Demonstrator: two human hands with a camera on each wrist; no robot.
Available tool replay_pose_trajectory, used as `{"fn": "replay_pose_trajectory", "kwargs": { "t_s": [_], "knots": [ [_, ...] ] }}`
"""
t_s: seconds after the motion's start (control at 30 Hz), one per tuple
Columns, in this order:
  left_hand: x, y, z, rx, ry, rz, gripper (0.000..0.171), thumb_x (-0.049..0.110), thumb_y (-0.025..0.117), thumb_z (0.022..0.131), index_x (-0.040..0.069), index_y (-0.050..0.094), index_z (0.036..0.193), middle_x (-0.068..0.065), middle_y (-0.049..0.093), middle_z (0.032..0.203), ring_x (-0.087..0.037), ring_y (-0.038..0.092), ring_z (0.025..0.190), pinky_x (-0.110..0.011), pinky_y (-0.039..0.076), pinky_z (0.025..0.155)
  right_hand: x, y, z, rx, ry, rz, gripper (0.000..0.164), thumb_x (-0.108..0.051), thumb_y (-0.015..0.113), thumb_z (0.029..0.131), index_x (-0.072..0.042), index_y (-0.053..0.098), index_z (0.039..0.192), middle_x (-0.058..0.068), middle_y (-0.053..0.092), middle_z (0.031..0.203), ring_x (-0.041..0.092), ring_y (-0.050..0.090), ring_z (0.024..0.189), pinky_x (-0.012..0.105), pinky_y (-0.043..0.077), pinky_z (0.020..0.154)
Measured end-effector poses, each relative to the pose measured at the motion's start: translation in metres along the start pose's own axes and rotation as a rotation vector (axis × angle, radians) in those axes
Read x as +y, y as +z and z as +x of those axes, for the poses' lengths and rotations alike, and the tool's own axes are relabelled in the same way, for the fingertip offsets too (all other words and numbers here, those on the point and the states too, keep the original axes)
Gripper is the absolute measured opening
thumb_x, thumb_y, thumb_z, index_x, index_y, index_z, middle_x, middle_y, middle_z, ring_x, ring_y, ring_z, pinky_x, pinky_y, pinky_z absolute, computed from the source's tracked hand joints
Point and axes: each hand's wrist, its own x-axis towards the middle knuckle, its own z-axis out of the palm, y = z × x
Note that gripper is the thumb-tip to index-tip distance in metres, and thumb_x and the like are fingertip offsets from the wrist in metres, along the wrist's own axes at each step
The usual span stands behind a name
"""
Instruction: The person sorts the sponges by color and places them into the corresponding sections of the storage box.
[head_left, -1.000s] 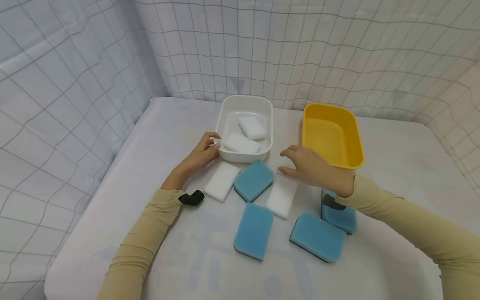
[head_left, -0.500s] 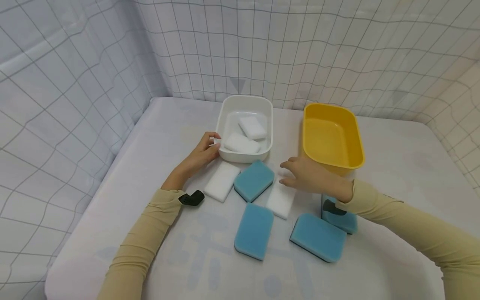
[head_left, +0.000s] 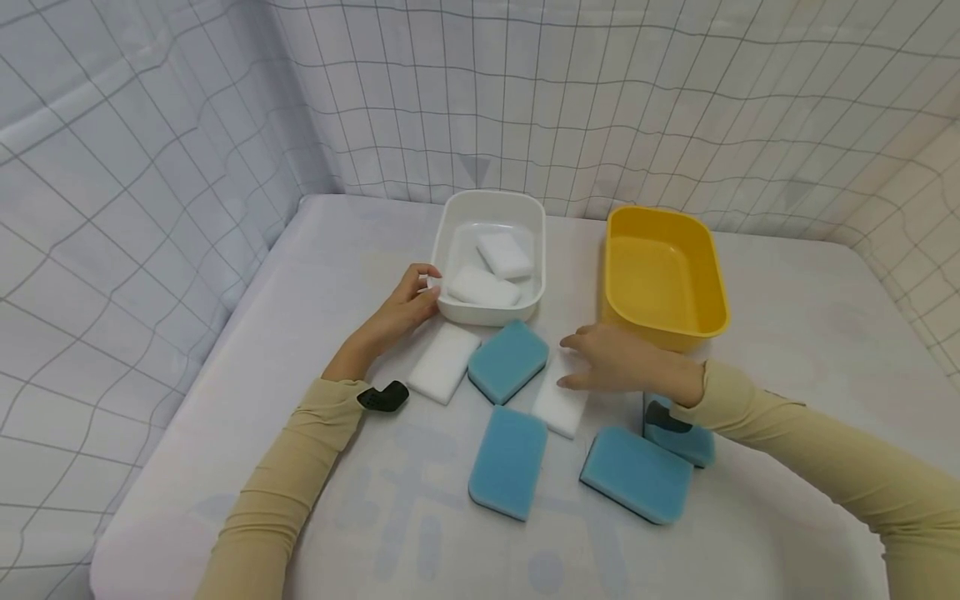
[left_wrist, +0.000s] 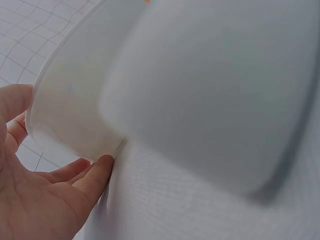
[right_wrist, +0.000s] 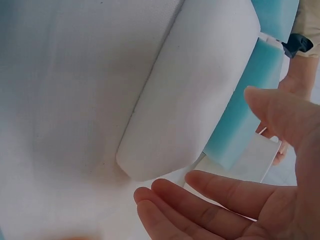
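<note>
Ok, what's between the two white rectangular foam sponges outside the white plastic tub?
One dark-edged blue foam sponge lies directly between the left white sponge and the right white sponge; the head view shows it.

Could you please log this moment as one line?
left hand: holds white bin | right hand: open above white sponge | inside bin: two white sponges

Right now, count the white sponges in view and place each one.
4: a near sponge and a far sponge inside the white tub; on the table, a left sponge near the left hand and a right sponge partly hidden by the right hand.
</note>
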Motion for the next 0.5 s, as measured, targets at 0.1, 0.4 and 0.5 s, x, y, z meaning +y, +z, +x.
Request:
{"fn": "replay_pose_trajectory", "kwargs": {
  "t_s": [0.1,0.4,0.5],
  "knots": [
    [0.000,0.000,0.000,-0.003,0.005,-0.004,0.031,0.024,0.039,0.101,0.016,0.023,0.127,-0.020,0.027,0.138,-0.028,0.036,0.129,-0.046,0.025,0.114,-0.002,0.001,-0.001,-0.032,0.003,-0.006,0.064,-0.048,0.067,0.081,-0.002,0.057,0.126,0.015,0.066,0.115,0.019,0.061,0.090,0.036,0.053,0.085],
    [-0.001,0.001,0.001,0.004,0.014,-0.024,0.026,0.022,0.039,0.101,0.019,0.026,0.123,-0.020,0.029,0.136,-0.028,0.037,0.128,-0.046,0.026,0.114,-0.013,0.001,-0.006,-0.093,-0.021,-0.057,0.076,-0.057,0.066,0.077,-0.005,0.052,0.130,0.015,0.062,0.121,0.023,0.061,0.100,0.040,0.051,0.092],
    [-0.001,0.001,0.001,0.005,0.016,-0.025,0.027,0.022,0.039,0.101,0.018,0.026,0.124,-0.020,0.029,0.137,-0.028,0.036,0.129,-0.046,0.025,0.115,-0.017,0.002,-0.008,-0.113,-0.011,-0.070,0.080,-0.060,0.065,0.076,-0.007,0.049,0.133,0.014,0.061,0.122,0.023,0.061,0.101,0.039,0.051,0.092]
  ]
}}
